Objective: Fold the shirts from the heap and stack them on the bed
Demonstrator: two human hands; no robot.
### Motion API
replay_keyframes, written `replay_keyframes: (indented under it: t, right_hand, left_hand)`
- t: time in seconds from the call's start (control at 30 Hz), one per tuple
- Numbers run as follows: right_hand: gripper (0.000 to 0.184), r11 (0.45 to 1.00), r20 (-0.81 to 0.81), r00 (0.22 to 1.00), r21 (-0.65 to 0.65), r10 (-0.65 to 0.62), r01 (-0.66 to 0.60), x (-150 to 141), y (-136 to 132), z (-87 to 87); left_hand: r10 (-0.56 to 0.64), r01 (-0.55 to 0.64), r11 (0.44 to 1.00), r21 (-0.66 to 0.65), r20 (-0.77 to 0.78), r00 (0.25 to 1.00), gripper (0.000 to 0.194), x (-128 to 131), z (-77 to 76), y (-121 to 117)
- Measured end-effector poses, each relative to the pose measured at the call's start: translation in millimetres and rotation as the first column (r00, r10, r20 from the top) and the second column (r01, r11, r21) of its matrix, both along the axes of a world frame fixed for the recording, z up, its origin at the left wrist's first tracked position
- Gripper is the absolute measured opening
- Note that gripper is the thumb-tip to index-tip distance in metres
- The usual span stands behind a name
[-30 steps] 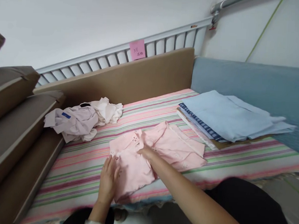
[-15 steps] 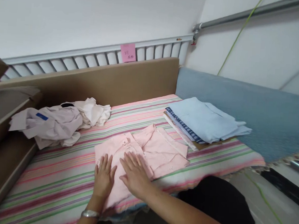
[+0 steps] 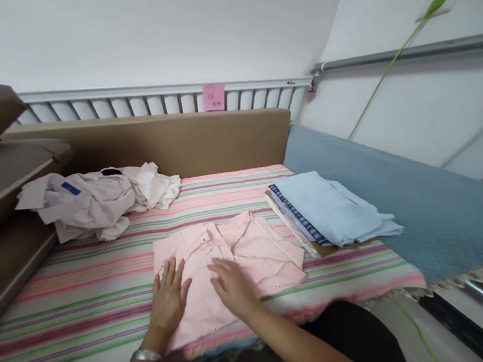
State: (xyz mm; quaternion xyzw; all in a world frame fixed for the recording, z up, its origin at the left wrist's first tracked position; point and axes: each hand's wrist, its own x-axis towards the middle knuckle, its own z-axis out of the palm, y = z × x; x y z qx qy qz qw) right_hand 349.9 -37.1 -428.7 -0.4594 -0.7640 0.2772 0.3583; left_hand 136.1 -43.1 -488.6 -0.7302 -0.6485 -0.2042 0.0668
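A pink shirt [image 3: 199, 310] lies spread on the striped cloth [image 3: 93, 286] in front of me, its collar and button band on top and one part folded out to the right. My left hand [image 3: 169, 294] rests flat on the shirt's left side, fingers stretched out. On the middle of the shirt is my right hand [image 3: 234, 291], its fingers loosely bent and a little apart, near the button band. Nothing is gripped in either hand.
Crumpled pale shirts [image 3: 91, 198] lie at the left beside brown padded cushions [image 3: 19, 165]. On the right is a stack of folded light-blue shirts [image 3: 331, 204]. A brown board [image 3: 186, 138] and a blue backrest [image 3: 381, 191] border the far sides.
My right hand has slid slightly right across the pink shirt, its fingers bending from flat. My left hand stays on the left side. The view has tilted up a little.
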Motion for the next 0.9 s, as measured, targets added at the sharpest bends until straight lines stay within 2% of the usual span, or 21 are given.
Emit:
replay_keyframes:
  t: [0.07,0.17,0.3,0.4,0.47,0.6,0.7,0.77,0.83,0.9]
  right_hand:
    - [0.033,0.994,-0.044,0.994,-0.041,-0.102,0.101,-2,22,15.4]
    - [0.027,0.955,0.085,0.972,-0.185,-0.221,0.233,-9,58,33.3]
    - [0.017,0.896,0.268,0.931,-0.301,-0.248,0.325,-15,86,39.3]
    - [0.025,0.876,0.340,0.913,-0.341,-0.224,0.341,-12,87,38.2]
    - [0.032,0.880,0.357,0.912,-0.343,-0.200,0.327,-8,80,38.8]
    - [0.037,0.919,0.346,0.925,-0.290,-0.160,0.268,-5,60,41.9]
    - [0.027,0.967,0.272,0.953,-0.175,-0.131,0.183,-6,43,41.6]
    - [0.016,0.988,0.160,0.986,-0.138,-0.050,0.072,-5,37,39.8]
    - [0.012,0.977,0.021,0.998,-0.206,0.062,-0.056,-2,38,37.8]
    - [0.015,0.943,-0.040,0.997,-0.325,0.062,-0.071,1,46,36.8]
  left_hand:
    - [0.005,-0.005,1.000,0.014,0.015,1.000,0.052,0,-0.9,0]
    - [0.002,-0.004,1.000,0.031,0.047,0.999,0.052,0,-1.0,0]
    - [0.003,-0.005,1.000,0.021,0.075,0.997,0.052,-1,3.5,-1]
    - [0.012,-0.012,1.000,-0.001,0.121,0.993,0.052,0,10.6,-3]
    - [0.001,-0.003,1.000,0.009,0.165,0.986,0.052,3,17.6,-3]
    - [-0.119,0.107,0.993,0.060,0.277,0.954,0.044,25,38.2,2]
    - [-0.166,0.162,0.986,0.040,0.352,0.921,0.035,49,56.9,6]
    - [-0.186,0.202,0.979,-0.006,0.364,0.913,0.035,60,67.8,9]
    - [-0.185,0.216,0.975,-0.049,0.359,0.915,0.032,64,75.7,10]
    - [-0.168,0.201,0.978,-0.055,0.363,0.917,0.027,61,79.9,7]
